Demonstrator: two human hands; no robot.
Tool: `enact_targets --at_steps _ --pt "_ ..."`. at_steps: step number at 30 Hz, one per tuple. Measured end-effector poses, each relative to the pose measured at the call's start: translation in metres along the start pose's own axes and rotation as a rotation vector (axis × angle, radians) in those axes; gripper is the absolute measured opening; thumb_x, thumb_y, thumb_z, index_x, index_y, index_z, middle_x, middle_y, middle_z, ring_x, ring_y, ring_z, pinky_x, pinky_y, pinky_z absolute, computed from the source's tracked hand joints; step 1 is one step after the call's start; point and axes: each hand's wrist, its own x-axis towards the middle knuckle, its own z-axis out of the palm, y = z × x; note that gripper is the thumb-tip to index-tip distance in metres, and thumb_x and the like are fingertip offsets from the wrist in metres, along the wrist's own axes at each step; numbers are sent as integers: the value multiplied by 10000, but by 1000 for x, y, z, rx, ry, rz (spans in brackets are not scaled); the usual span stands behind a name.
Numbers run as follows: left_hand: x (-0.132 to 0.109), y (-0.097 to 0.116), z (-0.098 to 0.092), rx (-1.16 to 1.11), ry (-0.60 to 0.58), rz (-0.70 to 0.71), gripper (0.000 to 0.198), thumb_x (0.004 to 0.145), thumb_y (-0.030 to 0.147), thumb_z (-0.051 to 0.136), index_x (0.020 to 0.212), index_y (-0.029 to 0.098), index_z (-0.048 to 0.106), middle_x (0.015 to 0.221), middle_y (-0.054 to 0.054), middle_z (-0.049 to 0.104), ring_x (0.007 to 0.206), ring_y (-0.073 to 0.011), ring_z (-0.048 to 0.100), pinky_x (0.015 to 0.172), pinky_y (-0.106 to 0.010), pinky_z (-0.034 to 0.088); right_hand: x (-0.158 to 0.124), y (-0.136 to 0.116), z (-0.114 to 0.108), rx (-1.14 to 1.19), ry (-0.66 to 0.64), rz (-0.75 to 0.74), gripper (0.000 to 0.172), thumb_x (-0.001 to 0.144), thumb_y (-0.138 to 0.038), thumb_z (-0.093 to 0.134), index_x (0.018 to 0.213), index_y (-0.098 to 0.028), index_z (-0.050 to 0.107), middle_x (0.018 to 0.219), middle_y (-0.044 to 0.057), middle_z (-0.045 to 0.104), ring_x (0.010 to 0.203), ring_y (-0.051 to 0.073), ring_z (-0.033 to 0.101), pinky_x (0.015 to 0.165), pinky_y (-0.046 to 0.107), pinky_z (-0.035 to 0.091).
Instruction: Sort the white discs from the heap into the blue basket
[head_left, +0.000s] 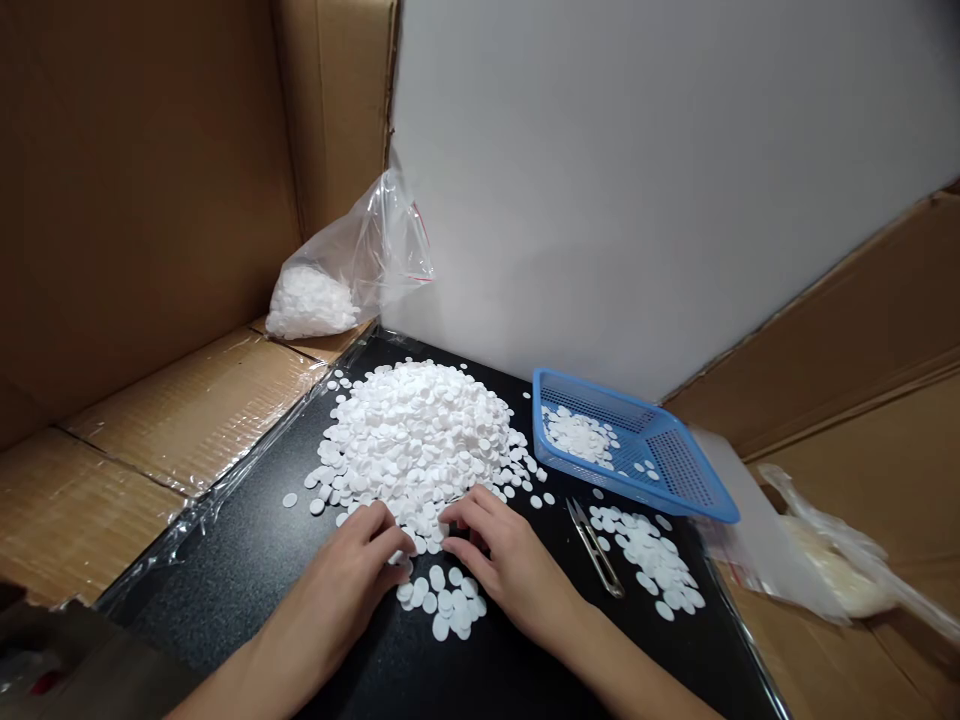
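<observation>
A large heap of small, flat white discs (420, 430) lies on the black tabletop. At its near edge is my left hand (360, 560), fingers curled, with white showing between thumb and forefinger that looks like a disc. Opposite it, my right hand (499, 555) has its thumb and forefinger apart, their tips at the discs. Between my wrists lies a small loose group of white discs (445, 603). Another spread of discs (649, 560) lies to the right, beside metal thread snips (596, 550). My fingertips partly cover the discs they touch.
A blue plastic basket (705, 465) holding some discs stands at the back right. A clear zip bag of white pieces (315, 300) rests on cardboard at the back left. Plastic bags (832, 570) lie to the right. Cardboard walls (150, 200) and a white panel (637, 180) enclose the table.
</observation>
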Motion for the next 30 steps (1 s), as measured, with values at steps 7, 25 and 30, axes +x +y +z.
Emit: enact_targets --at_steps 7,25,30 --pt "7 6 2 -21 -6 -9 197 883 70 550 908 247 633 899 1 604 767 -178 616 657 -269 439 -1 9 7 -48 49 -118 202 860 -22 640 808 -204 570 838 7 571 730 160 564 635 255 443" --pt "38 1 -2 150 -80 30 209 966 125 438 993 231 617 880 -4 572 776 -192 610 660 -282 405 3 15 0 148 99 57 168 852 -60 611 781 -206 569 755 -13 601 683 153 588 629 248 459" --pt "38 3 -5 151 -82 54 194 986 167 435 985 241 614 893 -1 572 775 -192 602 654 -284 405 -1 20 -13 179 47 133 184 789 -43 589 712 -202 540 727 -24 570 643 132 537 587 227 422"
